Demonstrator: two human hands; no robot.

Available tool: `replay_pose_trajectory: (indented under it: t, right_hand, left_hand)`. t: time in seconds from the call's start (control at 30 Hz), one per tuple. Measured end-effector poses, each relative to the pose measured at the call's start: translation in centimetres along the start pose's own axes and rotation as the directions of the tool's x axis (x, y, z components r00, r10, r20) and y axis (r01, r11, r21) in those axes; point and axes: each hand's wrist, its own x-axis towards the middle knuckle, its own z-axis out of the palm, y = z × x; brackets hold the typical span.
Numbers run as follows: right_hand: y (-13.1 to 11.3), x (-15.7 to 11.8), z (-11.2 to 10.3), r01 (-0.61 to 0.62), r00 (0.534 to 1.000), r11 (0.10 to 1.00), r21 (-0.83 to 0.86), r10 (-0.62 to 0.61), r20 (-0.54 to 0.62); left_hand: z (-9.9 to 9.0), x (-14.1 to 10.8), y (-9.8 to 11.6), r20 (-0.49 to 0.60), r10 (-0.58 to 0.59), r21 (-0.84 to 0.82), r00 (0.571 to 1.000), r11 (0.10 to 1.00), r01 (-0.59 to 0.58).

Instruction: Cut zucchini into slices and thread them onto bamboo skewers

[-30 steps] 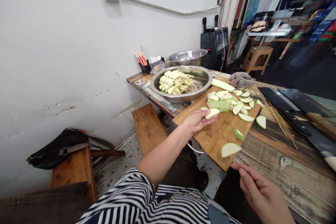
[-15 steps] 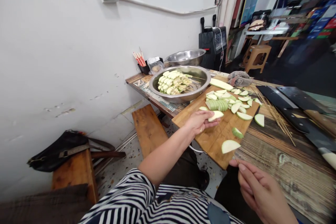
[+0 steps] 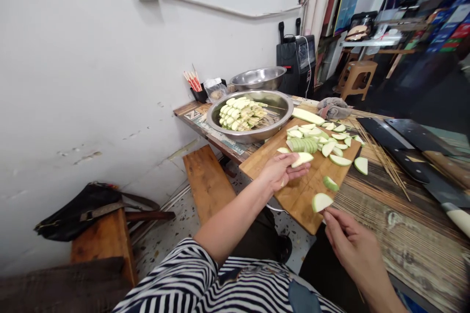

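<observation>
My left hand (image 3: 284, 170) is over the near left part of the wooden cutting board (image 3: 299, 203), its thumb and fingers closed on a pale green-edged zucchini slice (image 3: 302, 159). Near the board's front corner, my right hand (image 3: 350, 234) pinches a thin wooden skewer (image 3: 361, 295), mostly hidden by the fingers. Right at those fingertips is another half-round zucchini slice (image 3: 321, 202); whether the skewer pierces it I cannot tell. A smaller green-skinned piece (image 3: 331, 184) lies just beyond. Several cut slices (image 3: 303, 145) are heaped toward the back of the board.
A steel basin (image 3: 249, 136) holding skewered slices (image 3: 238, 115) stands behind the board, with another basin (image 3: 259, 77) farther back. Loose skewers (image 3: 385, 159) and large knives (image 3: 394, 149) lie on the right. A long zucchini piece (image 3: 307, 117) and a cloth (image 3: 333, 108) lie behind.
My right hand has moved up and slightly left to the half-round slice by the board's front corner, and that slice has tilted a little. My left hand keeps its slice, nearly still.
</observation>
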Motion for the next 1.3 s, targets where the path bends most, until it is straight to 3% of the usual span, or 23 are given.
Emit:
replay_pose_trajectory:
  t: [0.13,0.4,0.5,0.63,0.9,1.07,1.3]
  right_hand:
    - [0.3,-0.4,-0.1,0.040,0.999,0.997,-0.064,-0.041,-0.018]
    - [0.3,-0.9,-0.2,0.093,0.994,0.985,-0.143,-0.099,-0.035]
    - [0.5,-1.3,-0.2,-0.010,1.000,0.999,-0.046,0.010,-0.008]
    - [0.4,-1.8,-0.3,-0.196,0.973,0.972,0.128,0.177,0.149]
    - [-0.9,-1.9,-0.5,-0.384,0.910,0.878,0.285,0.306,0.280]
    - [-1.4,-2.0,-0.2,-0.423,0.900,0.830,0.362,0.339,0.274]
    - [-1.8,-1.7,0.3,-0.406,0.909,0.836,0.369,0.328,0.256]
  left_hand:
    - [-0.2,-0.6,-0.2,0.067,-0.032,-0.022,0.997,0.999,0.033]
    - [0.4,-0.8,-0.6,0.009,0.038,-0.019,0.999,0.999,-0.038]
    - [0.5,-0.7,-0.8,-0.010,0.017,-0.037,1.000,0.999,-0.018]
    - [0.3,-0.7,-0.7,-0.033,0.014,-0.060,0.999,0.998,-0.016]
    - [0.0,-0.6,-0.9,-0.023,0.048,-0.048,0.999,0.998,-0.049]
    - [0.4,-1.1,-0.8,-0.025,0.063,-0.013,0.998,0.998,-0.064]
    - [0.7,-1.5,-1.0,-0.039,0.056,0.005,0.998,0.998,-0.056]
